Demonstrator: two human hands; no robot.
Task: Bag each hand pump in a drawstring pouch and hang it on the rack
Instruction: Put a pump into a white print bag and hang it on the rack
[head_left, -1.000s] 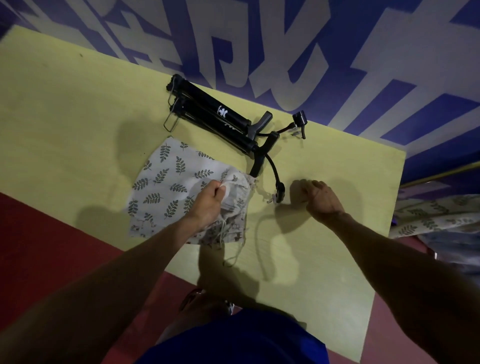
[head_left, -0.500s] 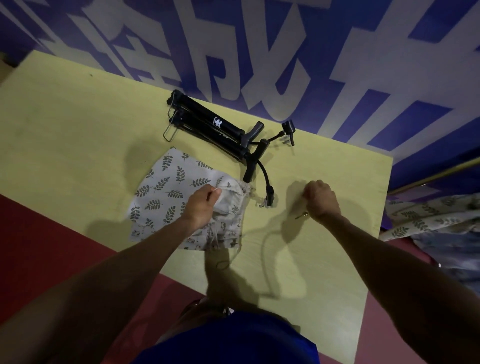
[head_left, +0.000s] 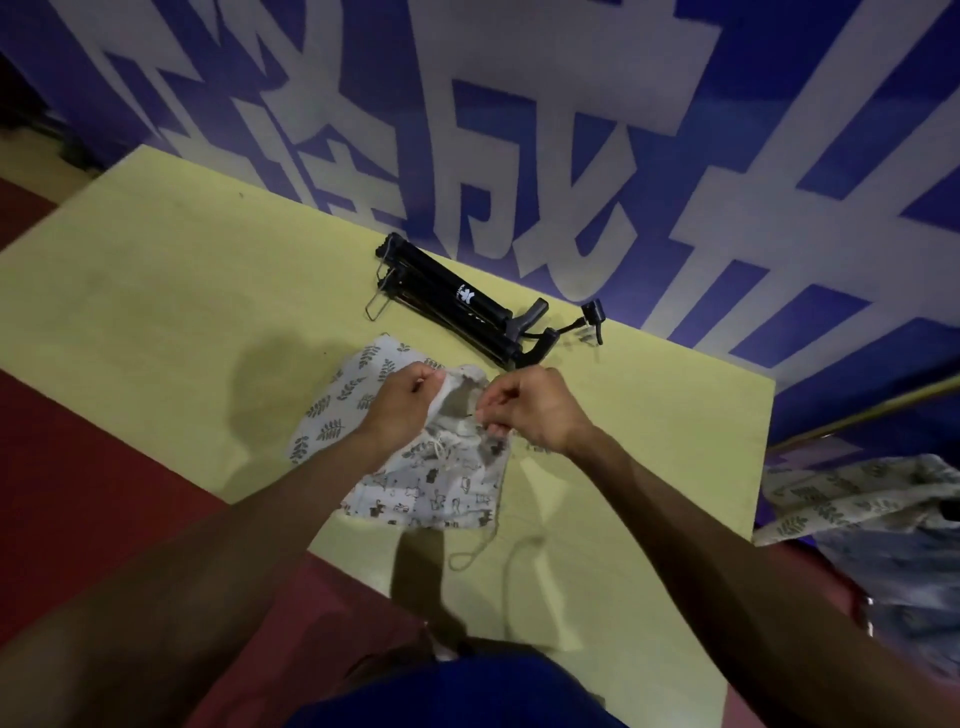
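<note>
Hands are both at the pouch (head_left: 431, 483) mouth: left hand (head_left: 402, 402) pinches the rim on one side, right hand (head_left: 535, 410) pinches the opposite rim, fingers curled, wrists angled in, mouth spread between them. Hand pumps (head_left: 467, 304) lie on the worktop (head_left: 208, 312) just beyond the pouch, not touching it. Their long axes run diag., w/ handle ends toward the pouch's right, so the right hand is nearer and prob. makes the reach.
</note>
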